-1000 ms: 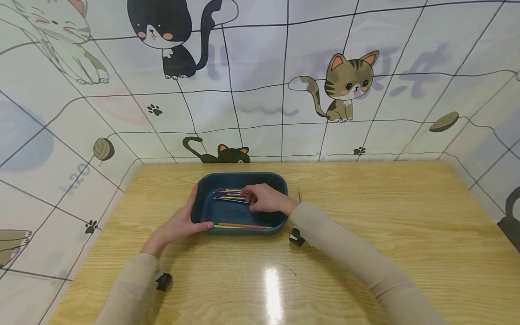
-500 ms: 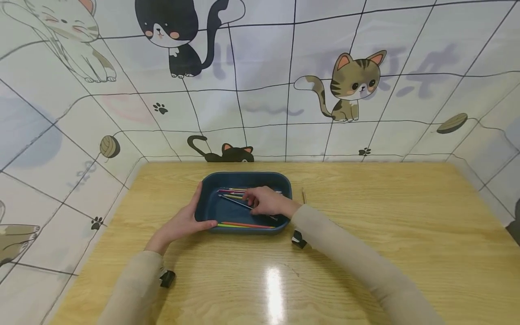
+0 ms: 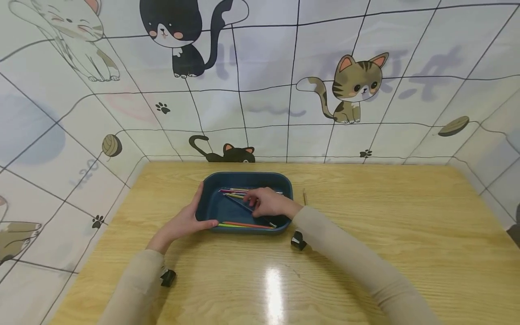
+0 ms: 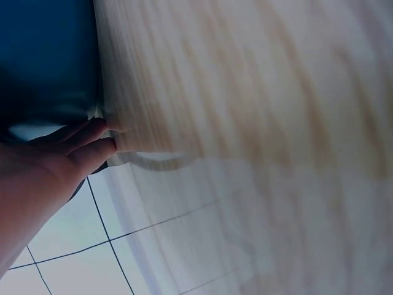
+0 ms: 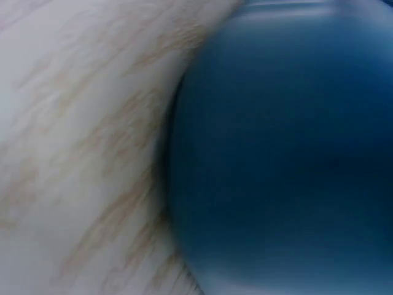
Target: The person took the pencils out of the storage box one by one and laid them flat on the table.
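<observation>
In the head view a dark blue plastic tray (image 3: 219,215) with rounded corners sits on the table. My left hand (image 3: 184,224) holds its left front corner, thumb along the front rim and fingers up the left side. The left wrist view shows that hand (image 4: 55,160) with its fingertips bent against the tray's lower edge. Inside the tray, my right hand (image 3: 266,201) has curled fingers on a dark pencil (image 3: 237,203) lying diagonally. Several coloured pencils (image 3: 227,191) lie behind it, partly hidden by the hand. Orange and yellow-green pencils (image 3: 248,225) lie along the front wall.
One more pencil (image 3: 305,197) lies on the wooden table (image 3: 386,216), right of the tray. A cat-print sheet (image 3: 268,104) stands behind and beside the table. In the right wrist view, the tray's blue wall (image 5: 276,153) fills much of the picture.
The dark pencil has swung from nearly level to diagonal, its right end moving toward the tray's front wall under my right hand. My left hand keeps its place on the tray.
</observation>
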{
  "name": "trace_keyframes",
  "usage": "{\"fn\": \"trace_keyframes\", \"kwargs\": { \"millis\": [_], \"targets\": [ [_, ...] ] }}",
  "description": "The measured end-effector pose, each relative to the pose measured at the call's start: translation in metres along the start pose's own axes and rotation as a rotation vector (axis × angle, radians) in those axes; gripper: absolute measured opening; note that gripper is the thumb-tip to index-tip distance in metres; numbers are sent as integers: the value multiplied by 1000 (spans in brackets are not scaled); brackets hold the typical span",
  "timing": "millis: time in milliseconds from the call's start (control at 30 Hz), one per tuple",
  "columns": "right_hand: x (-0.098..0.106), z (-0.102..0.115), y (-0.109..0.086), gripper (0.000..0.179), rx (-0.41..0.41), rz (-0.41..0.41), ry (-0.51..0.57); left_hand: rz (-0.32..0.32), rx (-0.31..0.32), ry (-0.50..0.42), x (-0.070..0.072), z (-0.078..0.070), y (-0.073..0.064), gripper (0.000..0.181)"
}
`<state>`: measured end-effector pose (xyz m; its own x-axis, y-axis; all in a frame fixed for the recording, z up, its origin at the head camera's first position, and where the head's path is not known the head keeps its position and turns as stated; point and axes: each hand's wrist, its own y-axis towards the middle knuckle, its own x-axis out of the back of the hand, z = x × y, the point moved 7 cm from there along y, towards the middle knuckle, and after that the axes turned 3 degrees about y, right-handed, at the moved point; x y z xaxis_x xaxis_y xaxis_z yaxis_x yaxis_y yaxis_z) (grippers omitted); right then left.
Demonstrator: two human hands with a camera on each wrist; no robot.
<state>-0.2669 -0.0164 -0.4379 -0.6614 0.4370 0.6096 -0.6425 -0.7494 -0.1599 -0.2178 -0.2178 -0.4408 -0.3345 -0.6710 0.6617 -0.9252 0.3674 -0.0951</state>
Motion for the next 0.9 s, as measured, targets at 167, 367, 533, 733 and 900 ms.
{"fn": "trace_keyframes", "kwargs": {
  "millis": [167,367,533,733,900],
  "targets": [
    [-2,-2,0,41,-38,31,91,-5,-3,10,1,0,-2,119],
    [-2,-3,-3,40,-61,49,231,-5,-2,-1,0,-3,-3,119],
    [2,-1,-6,39,-53,40,333,0,-5,-5,-1,-3,-3,118],
    [10,6,-12,38,-25,15,379,1,-12,2,0,-3,-2,118],
    [20,11,-21,39,-2,-10,403,5,-6,-10,0,-2,-1,118]
  ]
}}
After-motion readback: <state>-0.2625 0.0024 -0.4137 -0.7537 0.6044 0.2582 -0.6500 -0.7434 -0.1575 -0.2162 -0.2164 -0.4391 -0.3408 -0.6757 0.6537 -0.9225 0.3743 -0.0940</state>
